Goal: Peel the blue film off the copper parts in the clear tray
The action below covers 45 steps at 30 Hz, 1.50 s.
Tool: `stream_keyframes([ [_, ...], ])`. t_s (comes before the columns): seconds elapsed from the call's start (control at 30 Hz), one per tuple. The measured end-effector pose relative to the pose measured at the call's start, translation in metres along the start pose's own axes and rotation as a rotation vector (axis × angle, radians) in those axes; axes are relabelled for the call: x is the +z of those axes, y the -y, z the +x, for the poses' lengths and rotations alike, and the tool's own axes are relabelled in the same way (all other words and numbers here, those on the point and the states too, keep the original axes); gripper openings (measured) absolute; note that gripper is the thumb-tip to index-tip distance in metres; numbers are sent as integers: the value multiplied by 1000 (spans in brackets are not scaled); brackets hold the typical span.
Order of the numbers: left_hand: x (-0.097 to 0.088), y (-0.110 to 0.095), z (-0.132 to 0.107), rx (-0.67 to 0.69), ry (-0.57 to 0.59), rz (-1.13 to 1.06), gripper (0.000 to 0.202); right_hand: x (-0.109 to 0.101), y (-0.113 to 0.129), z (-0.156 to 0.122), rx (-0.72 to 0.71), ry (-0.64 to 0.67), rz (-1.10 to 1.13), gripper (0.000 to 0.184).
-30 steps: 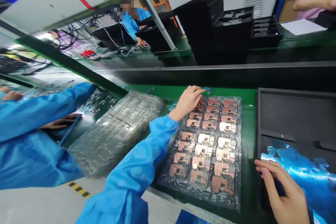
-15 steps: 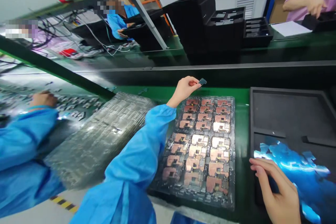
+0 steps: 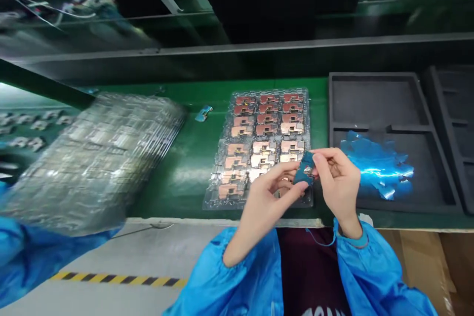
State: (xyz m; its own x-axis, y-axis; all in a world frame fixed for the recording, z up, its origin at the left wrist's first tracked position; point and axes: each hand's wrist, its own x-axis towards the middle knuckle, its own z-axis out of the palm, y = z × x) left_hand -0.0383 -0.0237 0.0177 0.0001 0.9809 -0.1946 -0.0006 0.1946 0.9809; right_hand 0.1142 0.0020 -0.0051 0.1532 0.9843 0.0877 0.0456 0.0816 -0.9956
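My left hand (image 3: 268,207) and my right hand (image 3: 336,177) meet in front of me and pinch a small blue film-covered piece (image 3: 305,169) between their fingers. A spot of metal shows on it, and my fingertips hide part of it. Both hands hover over the lower right corner of a clear blister tray (image 3: 214,163) of copper-coloured boards, hiding some of its lower pockets. To its left on the green belt (image 3: 192,182) lies another small blue piece (image 3: 203,113), apart from my hands.
A black foam tray (image 3: 331,108) with crumpled shiny blue film (image 3: 375,168) stands right of the blister tray. A tall stack of clear trays (image 3: 92,158) lies blurred at left, above a co-worker's blue sleeve (image 3: 22,261). Grey floor with yellow-black tape (image 3: 118,280) lies below the belt.
My head has turned, shifting the scene. My left hand has come back from the tray's far edge with the blue piece, and my right hand has left the foam tray to grip it too.
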Motion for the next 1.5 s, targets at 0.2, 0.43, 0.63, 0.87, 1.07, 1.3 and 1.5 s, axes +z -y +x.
stream_keyframes([
  [0.2,16,23,-8,8,-208,-120,21,-2,-3,-3,-7,76,38,17],
  [0.43,21,32,-12,20,-195,-163,20,-3,-7,-1,-3,44,64,21],
  [0.63,20,35,-12,-17,-131,-237,26,-4,-12,-3,-4,72,52,19],
  [0.87,16,32,-7,-130,99,-455,39,-11,-11,1,-149,116,-92,21],
  [1.07,11,33,-5,-197,180,-577,36,-22,-2,-2,-488,107,-297,24],
  [1.3,8,37,-4,-151,172,-543,37,-22,4,-3,-603,132,-389,23],
  [1.5,5,38,-5,-136,138,-475,39,-22,4,-4,-678,90,-399,16],
])
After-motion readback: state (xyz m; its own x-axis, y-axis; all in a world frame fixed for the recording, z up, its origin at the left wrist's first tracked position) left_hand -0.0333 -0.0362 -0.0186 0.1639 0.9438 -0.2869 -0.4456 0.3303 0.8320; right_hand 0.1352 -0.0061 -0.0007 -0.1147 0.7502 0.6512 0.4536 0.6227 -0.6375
